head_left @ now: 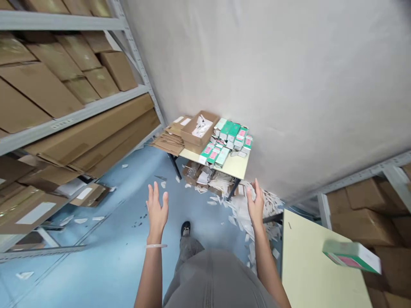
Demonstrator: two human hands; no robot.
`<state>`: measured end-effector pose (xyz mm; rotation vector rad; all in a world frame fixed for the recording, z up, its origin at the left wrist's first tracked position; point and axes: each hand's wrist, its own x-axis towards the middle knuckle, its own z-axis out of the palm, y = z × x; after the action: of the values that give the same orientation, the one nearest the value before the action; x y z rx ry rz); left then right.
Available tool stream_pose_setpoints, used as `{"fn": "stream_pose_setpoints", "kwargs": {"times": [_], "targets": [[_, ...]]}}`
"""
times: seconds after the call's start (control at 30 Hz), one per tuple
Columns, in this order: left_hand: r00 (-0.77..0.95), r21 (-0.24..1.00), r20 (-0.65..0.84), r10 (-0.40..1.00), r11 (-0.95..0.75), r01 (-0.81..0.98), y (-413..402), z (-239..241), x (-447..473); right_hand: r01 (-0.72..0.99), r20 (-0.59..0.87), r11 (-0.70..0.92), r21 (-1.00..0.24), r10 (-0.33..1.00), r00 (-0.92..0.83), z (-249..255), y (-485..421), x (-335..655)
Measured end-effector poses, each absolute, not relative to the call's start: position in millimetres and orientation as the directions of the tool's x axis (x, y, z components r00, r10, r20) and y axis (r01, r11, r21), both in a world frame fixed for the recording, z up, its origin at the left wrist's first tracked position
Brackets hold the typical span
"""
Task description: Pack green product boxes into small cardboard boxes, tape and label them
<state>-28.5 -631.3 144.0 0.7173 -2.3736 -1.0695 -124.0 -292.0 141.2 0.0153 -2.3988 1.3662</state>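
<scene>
My left hand (157, 210) is held out over the blue floor, fingers apart, with nothing in it. A pale band circles that wrist. My right hand (256, 206) is also raised and empty, its fingers spread, above paper scraps on the floor. Beyond both hands, against the wall, stands a small cream table (236, 166). On it are several green and white boxes (233, 131), an open cardboard box (192, 139) with white pieces inside, and a stack of flattened cardboard (168, 143). Neither hand touches any of these.
Metal shelving (96, 109) packed with cartons lines the left side. At right, a cream table (311, 256) bears one green, white and pink box (351, 255), with carton shelves (366, 214) behind. White paper scraps (244, 214) litter the floor near the far table's legs.
</scene>
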Motion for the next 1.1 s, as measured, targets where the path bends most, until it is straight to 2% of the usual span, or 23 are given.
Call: {"fn": "stream_pose_setpoints", "kwargs": {"times": [0.2,0.37,0.6,0.8,0.97,1.1], "targets": [[-0.725,0.804,0.250,-0.642,0.555,-0.214,-756,134,-48,-0.251,0.339,0.421,-0.872,0.148,-0.929,131,-430,-180],[-0.737,0.819,0.224,-0.638,0.533,-0.212,-848,126,-73,-0.244,0.315,0.433,-0.868,0.101,-0.944,130,-532,-214],[-0.776,0.857,0.145,-0.613,0.471,-0.211,-920,107,-151,-0.226,0.334,0.527,-0.820,0.119,-0.935,128,-592,-271],[-0.782,0.869,0.119,-0.612,0.445,-0.216,-955,98,-241,-0.217,0.306,0.504,-0.836,0.100,-0.947,117,-641,-364],[-0.750,0.858,0.111,-0.652,0.443,-0.259,-998,102,-301,-0.240,0.274,0.461,-0.854,0.005,-0.962,122,-703,-447],[-0.725,0.878,0.030,-0.688,0.365,-0.310,-1034,90,-349,-0.290,0.244,0.447,-0.846,-0.159,-0.957,133,-757,-496]]}}
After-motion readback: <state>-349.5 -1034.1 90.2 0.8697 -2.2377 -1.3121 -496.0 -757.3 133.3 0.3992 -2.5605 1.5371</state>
